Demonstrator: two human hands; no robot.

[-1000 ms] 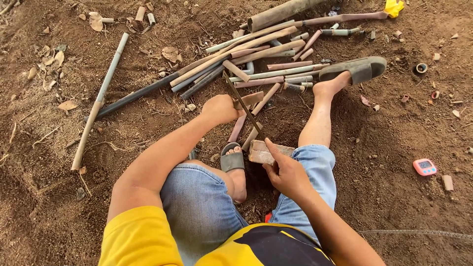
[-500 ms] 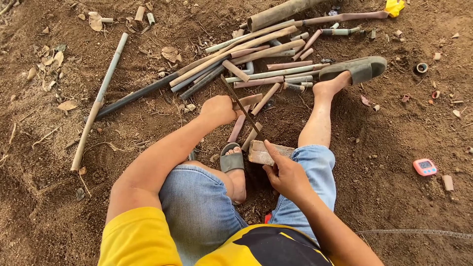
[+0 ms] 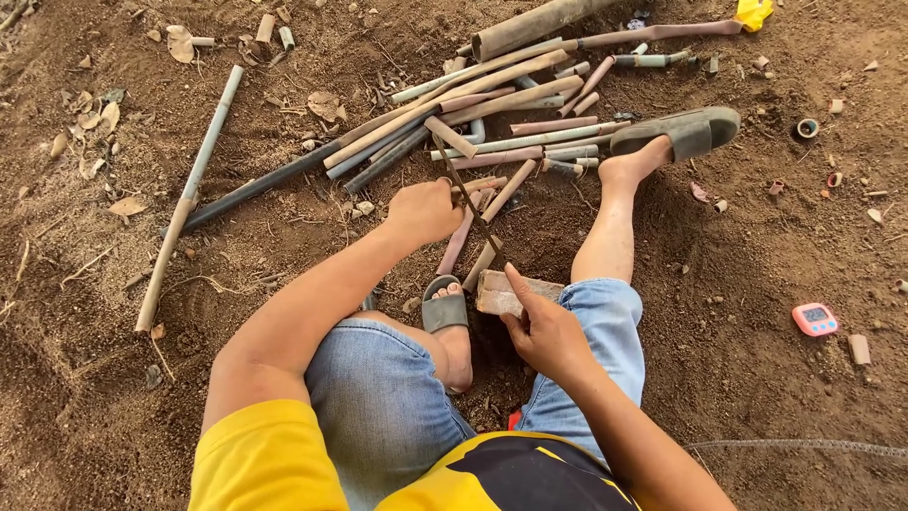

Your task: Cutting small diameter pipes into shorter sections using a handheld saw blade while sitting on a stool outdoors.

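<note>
I sit on bare earth with my legs out. My left hand (image 3: 426,210) is closed around the end of a short tan pipe (image 3: 478,186), reaching toward a pile of dirty pipes (image 3: 492,95). A thin dark blade (image 3: 470,203) slants from beside that hand down to my right hand. My right hand (image 3: 544,326) grips a pale brick-like block (image 3: 497,291) that rests on the ground between my knees, fingers curled over its near edge.
A long pale pipe (image 3: 184,199) and a dark pipe (image 3: 255,189) lie to the left. A thick pipe (image 3: 534,24) lies at the top. A small pink device (image 3: 815,319) sits on the soil at right. My sandalled feet (image 3: 681,132) are by the pile.
My left hand has shifted slightly back from the pile with the short pipe. The thin blade has tilted a little. My right hand stays on the block.
</note>
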